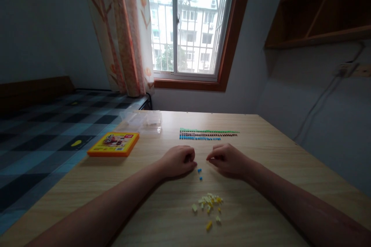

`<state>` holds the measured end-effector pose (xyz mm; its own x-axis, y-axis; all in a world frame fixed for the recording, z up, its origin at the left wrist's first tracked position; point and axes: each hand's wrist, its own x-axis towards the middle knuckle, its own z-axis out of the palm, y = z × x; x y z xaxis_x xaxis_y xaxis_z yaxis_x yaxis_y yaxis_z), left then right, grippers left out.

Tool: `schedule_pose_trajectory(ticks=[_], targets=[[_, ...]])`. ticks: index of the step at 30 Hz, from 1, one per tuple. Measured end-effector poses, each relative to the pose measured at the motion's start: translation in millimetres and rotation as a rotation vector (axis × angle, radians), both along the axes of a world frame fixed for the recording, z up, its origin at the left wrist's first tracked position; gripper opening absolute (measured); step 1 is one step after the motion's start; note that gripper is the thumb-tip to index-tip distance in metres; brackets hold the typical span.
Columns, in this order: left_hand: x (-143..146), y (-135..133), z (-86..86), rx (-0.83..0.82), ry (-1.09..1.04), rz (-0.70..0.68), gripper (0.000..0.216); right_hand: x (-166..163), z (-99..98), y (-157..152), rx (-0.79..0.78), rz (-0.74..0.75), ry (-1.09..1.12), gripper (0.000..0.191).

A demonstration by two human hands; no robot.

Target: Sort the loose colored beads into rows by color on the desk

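Note:
My left hand [179, 161] rests on the wooden table, its fingers curled in; whether a piece is inside them is hidden. Opposite it, my right hand [227, 157] has thumb and fingertips pinched together, and anything between them is too small to name. Loose blue building-brick pieces [199, 170] lie just below the gap between my hands. Beyond the hands run three long rows of tiny pieces: a green row [208, 131], a dark brown row [203, 135] and a blue row [199, 138]. Closer to me is a scattered pile of cream and yellow pieces [210, 200].
An orange-edged yellow box [114, 144] lies at the table's left edge. Behind it are clear plastic trays or packaging [145, 120]. A bed with a checked cover [58, 123] adjoins on the left; a window [191, 27] and wooden shelf [315, 19] are beyond.

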<state>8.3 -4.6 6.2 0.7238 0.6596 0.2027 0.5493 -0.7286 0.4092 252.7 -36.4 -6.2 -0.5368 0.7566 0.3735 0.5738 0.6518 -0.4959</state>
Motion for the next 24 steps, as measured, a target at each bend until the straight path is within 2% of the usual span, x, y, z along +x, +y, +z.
schedule_pose_trajectory(ticks=[3, 14, 20, 24], targets=[[1, -2, 1.6, 0.005, 0.028, 0.009, 0.018, -12, -0.8, -8, -0.019, 0.038, -0.006, 0.016], [2, -5, 4.0, 0.012, 0.071, 0.026, 0.024, -27, -2.7, -14, 0.01, -0.009, -0.07, 0.015], [2, -4, 4.3, -0.008, 0.069, 0.03, 0.022, -24, 0.9, -15, 0.0, -0.001, -0.092, 0.017], [0, -1, 2.1, -0.05, 0.013, 0.008, 0.018, -5, 7.2, -4, -0.036, 0.007, -0.163, 0.016]])
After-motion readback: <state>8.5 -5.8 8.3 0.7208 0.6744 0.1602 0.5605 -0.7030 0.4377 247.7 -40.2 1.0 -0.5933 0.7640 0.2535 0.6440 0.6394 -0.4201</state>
